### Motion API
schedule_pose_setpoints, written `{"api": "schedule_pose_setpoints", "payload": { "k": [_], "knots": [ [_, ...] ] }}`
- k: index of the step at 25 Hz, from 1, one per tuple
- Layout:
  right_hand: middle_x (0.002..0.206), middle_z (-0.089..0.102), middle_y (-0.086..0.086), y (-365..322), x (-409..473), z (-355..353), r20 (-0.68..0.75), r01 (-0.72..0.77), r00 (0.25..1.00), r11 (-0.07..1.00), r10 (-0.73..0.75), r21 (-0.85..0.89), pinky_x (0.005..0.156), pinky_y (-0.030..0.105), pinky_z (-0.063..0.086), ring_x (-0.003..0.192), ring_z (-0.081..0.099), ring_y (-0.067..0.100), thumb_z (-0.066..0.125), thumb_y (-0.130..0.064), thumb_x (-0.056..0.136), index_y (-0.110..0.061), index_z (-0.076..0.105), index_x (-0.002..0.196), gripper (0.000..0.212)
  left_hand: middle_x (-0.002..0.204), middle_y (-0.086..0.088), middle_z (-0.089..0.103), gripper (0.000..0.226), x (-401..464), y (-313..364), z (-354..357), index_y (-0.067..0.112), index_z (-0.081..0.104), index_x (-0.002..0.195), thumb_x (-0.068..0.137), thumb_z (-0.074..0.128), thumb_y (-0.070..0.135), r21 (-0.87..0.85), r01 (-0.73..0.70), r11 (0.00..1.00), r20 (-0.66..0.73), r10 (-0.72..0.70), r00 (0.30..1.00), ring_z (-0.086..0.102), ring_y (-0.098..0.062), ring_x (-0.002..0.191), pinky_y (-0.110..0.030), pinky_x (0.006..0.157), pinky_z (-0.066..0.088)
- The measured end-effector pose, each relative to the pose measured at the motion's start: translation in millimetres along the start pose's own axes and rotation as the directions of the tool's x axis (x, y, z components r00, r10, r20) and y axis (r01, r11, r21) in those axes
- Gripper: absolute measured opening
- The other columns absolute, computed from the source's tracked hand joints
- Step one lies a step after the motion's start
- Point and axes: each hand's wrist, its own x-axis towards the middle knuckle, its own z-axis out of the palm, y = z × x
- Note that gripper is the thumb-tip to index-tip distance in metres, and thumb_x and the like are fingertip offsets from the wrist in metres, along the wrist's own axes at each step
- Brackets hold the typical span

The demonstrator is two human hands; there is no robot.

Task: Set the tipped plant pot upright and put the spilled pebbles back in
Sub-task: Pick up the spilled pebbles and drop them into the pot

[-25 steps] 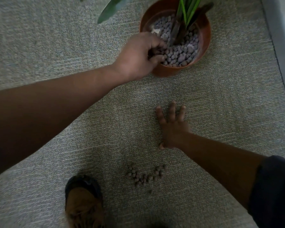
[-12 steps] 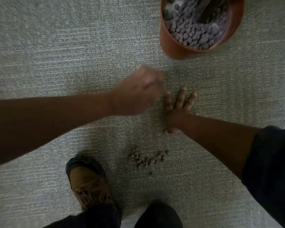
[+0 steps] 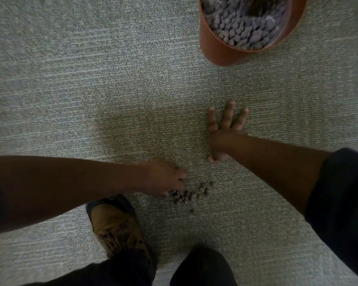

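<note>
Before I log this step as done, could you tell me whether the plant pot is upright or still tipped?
Upright: the plant pot stands on the carpet, its rim facing up and its pebbles level inside.

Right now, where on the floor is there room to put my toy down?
The carpet left of the pot is bare, above the left arm. It is crowded where the left hand meets the spilled pebbles, between the right hand and the shoe.

Your left hand (image 3: 163, 178) curled over the spilled pebbles (image 3: 191, 195); your right hand (image 3: 223, 133) lay flat on the carpet (image 3: 91, 79).
</note>
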Motion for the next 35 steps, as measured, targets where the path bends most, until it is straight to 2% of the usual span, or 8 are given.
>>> {"api": "schedule_pose_setpoints", "payload": {
  "k": [9,18,22,23,25,28,32,35],
  "knots": [
    [0.126,-0.07,0.016,3,-2,1,-0.024,0.032,0.999,0.999,-0.031,0.034,0.096,0.084,0.021,0.109,-0.062,0.055,0.098,-0.046,0.049,-0.038,-0.063,0.114,0.174,0.131,-0.005,0.052,0.026,5,3,7,0.018,0.061,0.122,0.098,0.051,0.017,0.018,-0.032,0.999,-0.044,0.032,0.999,0.058,-0.028,0.106,-0.033,0.071,0.041],
    [0.122,-0.071,0.017,4,-10,-4,-0.011,0.036,0.999,0.999,-0.036,0.003,0.099,0.082,0.026,0.112,-0.057,0.057,0.095,-0.05,0.054,-0.035,-0.066,0.109,0.171,0.133,-0.002,0.054,0.022,-7,-14,12,0.018,0.063,0.117,0.096,0.058,0.019,-0.081,-0.011,0.997,-0.054,0.006,0.999,0.057,-0.027,0.111,-0.039,0.086,0.051],
    [0.122,-0.071,0.018,3,-11,-5,0.0,0.032,0.999,0.999,-0.032,0.001,0.1,0.081,0.025,0.113,-0.057,0.057,0.095,-0.049,0.056,-0.034,-0.066,0.109,0.17,0.105,-0.002,0.068,0.013,-7,-11,3,0.015,0.072,0.098,0.087,0.066,0.011,-0.367,0.01,0.93,-0.163,-0.075,0.984,0.064,-0.02,0.095,-0.033,0.081,0.051],
    [0.122,-0.071,0.019,3,-12,-6,0.004,0.027,1.0,1.0,-0.027,-0.004,0.1,0.08,0.026,0.114,-0.056,0.058,0.094,-0.05,0.057,-0.033,-0.066,0.11,0.169,0.095,0.001,0.071,0.01,-9,-12,-4,0.016,0.073,0.093,0.085,0.069,0.011,-0.558,0.074,0.826,-0.146,-0.185,0.972,0.067,-0.015,0.086,-0.032,0.077,0.055],
    [0.121,-0.071,0.019,3,-13,-7,0.014,0.036,0.999,0.999,-0.036,-0.005,0.1,0.08,0.028,0.114,-0.056,0.059,0.093,-0.051,0.058,-0.032,-0.066,0.11,0.168,0.081,0.001,0.072,0.01,-15,-16,-26,0.014,0.073,0.092,0.086,0.07,0.006,-0.911,0.15,0.384,0.024,-0.315,0.949,0.066,-0.009,0.069,-0.027,0.065,0.057],
    [0.12,-0.072,0.018,3,-16,-8,0.03,0.033,0.999,0.999,-0.033,0.013,0.099,0.08,0.028,0.112,-0.057,0.058,0.093,-0.049,0.06,-0.033,-0.067,0.107,0.168,0.08,-0.009,0.063,0.016,-26,-22,-73,0.006,0.067,0.089,0.088,0.054,-0.003,-0.98,0.086,-0.182,0.132,-0.26,0.957,0.059,-0.01,0.062,-0.021,0.055,0.049],
    [0.119,-0.073,0.016,3,-19,-9,0.045,0.034,0.998,0.999,-0.035,0.019,0.099,0.081,0.028,0.112,-0.058,0.057,0.093,-0.045,0.063,-0.035,-0.063,0.115,0.165,0.088,-0.013,0.064,0.026,-41,-24,-155,0.002,0.066,0.094,0.076,0.048,0.008,-0.888,-0.203,-0.413,-0.085,-0.286,0.954,0.06,-0.018,0.073,-0.024,0.062,0.052],
    [0.118,-0.073,0.015,4,-20,-11,0.051,0.037,0.998,0.999,-0.039,0.038,0.101,0.08,0.028,0.115,-0.056,0.057,0.092,-0.042,0.065,-0.035,-0.057,0.123,0.16,0.1,-0.017,0.068,0.034,-42,-20,-221,-0.002,0.066,0.108,0.081,0.051,0.012,-0.735,-0.491,-0.467,-0.248,-0.489,0.836,0.068,-0.026,0.09,-0.029,0.08,0.057]
  ]
}}
